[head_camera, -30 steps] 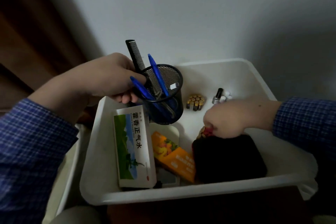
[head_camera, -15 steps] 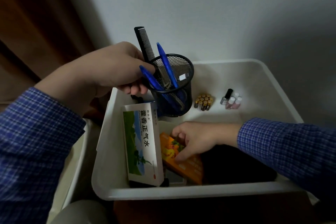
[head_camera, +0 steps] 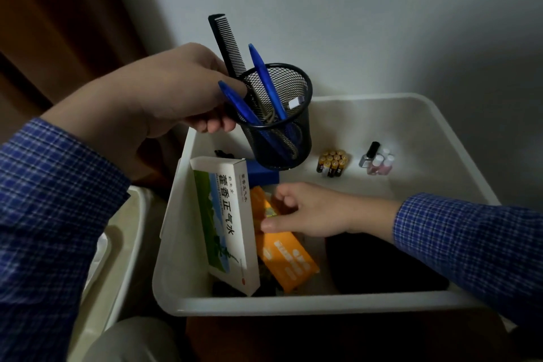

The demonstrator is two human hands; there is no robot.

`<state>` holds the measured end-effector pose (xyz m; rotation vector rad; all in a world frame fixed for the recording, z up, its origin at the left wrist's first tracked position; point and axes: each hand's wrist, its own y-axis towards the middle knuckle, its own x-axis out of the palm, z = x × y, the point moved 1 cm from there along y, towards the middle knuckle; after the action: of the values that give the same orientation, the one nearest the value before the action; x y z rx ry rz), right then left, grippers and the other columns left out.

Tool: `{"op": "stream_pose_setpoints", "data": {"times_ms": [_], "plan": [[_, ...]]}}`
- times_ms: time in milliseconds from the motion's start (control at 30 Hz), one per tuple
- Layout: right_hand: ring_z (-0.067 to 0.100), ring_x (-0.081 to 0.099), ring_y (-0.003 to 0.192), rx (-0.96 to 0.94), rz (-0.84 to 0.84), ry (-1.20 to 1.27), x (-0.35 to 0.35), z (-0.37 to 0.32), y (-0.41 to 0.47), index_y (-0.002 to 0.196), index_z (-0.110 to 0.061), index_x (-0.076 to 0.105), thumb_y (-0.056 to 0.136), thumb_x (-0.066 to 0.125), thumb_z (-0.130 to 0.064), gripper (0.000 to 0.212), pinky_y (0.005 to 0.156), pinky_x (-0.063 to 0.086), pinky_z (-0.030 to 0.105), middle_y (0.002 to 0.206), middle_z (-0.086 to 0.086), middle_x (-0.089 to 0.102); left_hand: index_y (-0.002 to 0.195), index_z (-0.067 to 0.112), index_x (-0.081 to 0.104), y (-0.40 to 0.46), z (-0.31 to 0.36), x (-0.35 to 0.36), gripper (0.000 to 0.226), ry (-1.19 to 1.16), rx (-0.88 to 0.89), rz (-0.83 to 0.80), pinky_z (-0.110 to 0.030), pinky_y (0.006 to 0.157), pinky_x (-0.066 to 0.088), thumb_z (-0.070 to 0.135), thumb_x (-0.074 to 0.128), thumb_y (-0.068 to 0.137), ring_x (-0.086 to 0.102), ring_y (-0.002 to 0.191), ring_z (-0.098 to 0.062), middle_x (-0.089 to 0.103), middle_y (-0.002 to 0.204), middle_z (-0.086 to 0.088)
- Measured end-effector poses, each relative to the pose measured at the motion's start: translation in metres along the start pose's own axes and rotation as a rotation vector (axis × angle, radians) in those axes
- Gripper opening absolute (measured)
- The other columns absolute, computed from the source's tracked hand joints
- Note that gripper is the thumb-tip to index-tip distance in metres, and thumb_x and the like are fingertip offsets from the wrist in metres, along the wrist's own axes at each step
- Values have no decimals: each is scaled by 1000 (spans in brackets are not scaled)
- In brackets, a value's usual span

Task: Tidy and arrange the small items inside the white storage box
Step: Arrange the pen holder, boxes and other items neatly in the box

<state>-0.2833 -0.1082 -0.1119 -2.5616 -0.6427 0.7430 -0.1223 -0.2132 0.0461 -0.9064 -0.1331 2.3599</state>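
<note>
The left hand (head_camera: 164,94) grips the mesh pen cup (head_camera: 276,117) above the white storage box (head_camera: 293,304). The right hand (head_camera: 311,210), fingers curled on the orange box (head_camera: 289,258), should slide it flat beside the medicine box (head_camera: 224,223).

Storage box (head_camera: 458,300): white. Mesh cup (head_camera: 279,132): black. Comb (head_camera: 227,44): black. Pens (head_camera: 266,79): blue. Tall carton (head_camera: 226,223): white with green print. Flat packet (head_camera: 289,256): orange. Sleeves (head_camera: 470,247): blue checked.
</note>
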Motion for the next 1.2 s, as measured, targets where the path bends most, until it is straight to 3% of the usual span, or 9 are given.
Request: {"op": "stream_pose_setpoints", "data": {"times_ms": [233, 367, 500, 567, 667, 833, 1000, 1133, 1200], "plan": [[23, 69, 101, -118, 32, -37, 15, -28, 2, 121, -20, 53, 84, 76, -25, 44, 89, 59, 47, 113, 6, 68, 76, 3, 75, 1, 2, -1, 29, -37, 62, 30, -19, 36, 41, 12, 56, 96, 50, 41, -14, 65, 58, -11], [25, 67, 103, -127, -106, -181, 17, -39, -9, 131, -20, 44, 91, 71, -26, 48, 89, 58, 48, 118, 8, 65, 80, 2, 75, 5, 3, 4, 26, -29, 75, 5, -20, 38, 42, 13, 57, 95, 50, 43, -14, 65, 58, -11], [25, 65, 97, -174, -176, -325, 21, -48, -27, 120, -14, 56, 93, 66, -20, 30, 84, 56, 39, 111, 8, 66, 79, 3, 75, 13, 2, 17, 25, -19, 68, -56, -19, 37, 43, 12, 56, 94, 52, 43, -13, 66, 58, -10], [23, 61, 102, -177, -240, -419, 24, -52, -35, 124, -18, 54, 91, 65, -17, 35, 84, 53, 37, 115, 6, 58, 78, 4, 75, 18, -1, 25, 26, -12, 62, -91, -20, 38, 44, 11, 55, 93, 52, 43, -14, 66, 58, -10], [25, 59, 104, -152, -286, -512, 23, -55, -39, 124, -16, 54, 88, 64, -15, 37, 89, 54, 47, 116, 8, 54, 83, 2, 76, 27, -8, 36, 24, 5, 32, -149, -20, 39, 44, 9, 54, 91, 52, 44, -14, 66, 58, -9], [21, 65, 90, -84, -179, -457, 0, -47, -45, 108, -13, 59, 96, 61, -17, 14, 77, 57, 43, 103, 4, 66, 95, -3, 73, 46, -25, 52, 23, 34, -68, -144, -21, 41, 44, 9, 52, 94, 54, 48, -16, 67, 62, -10], [26, 69, 94, -137, -78, -313, -7, -33, -50, 110, -6, 62, 98, 60, -18, 17, 82, 56, 48, 105, 11, 71, 101, -7, 71, 57, -38, 77, 25, -23, -122, -94, -18, 39, 47, 5, 50, 94, 55, 41, -12, 66, 59, -10], [8, 55, 127, -108, -67, -72, 1, -30, -48, 145, -27, 45, 94, 56, 0, 58, 107, 47, 34, 137, -7, 60, 96, -9, 71, 62, -44, 87, 26, -60, -130, -75, -17, 38, 44, 4, 49, 91, 53, 41, -12, 65, 57, -9], [-9, 49, 121, -104, -140, -117, 0, -30, -51, 155, -34, 18, 88, 66, -3, 88, 100, 43, 11, 140, -18, 50, 88, -5, 72, 62, -45, 85, 24, -69, -119, -61, -17, 37, 41, 4, 49, 90, 52, 40, -12, 64, 54, -6]]}}
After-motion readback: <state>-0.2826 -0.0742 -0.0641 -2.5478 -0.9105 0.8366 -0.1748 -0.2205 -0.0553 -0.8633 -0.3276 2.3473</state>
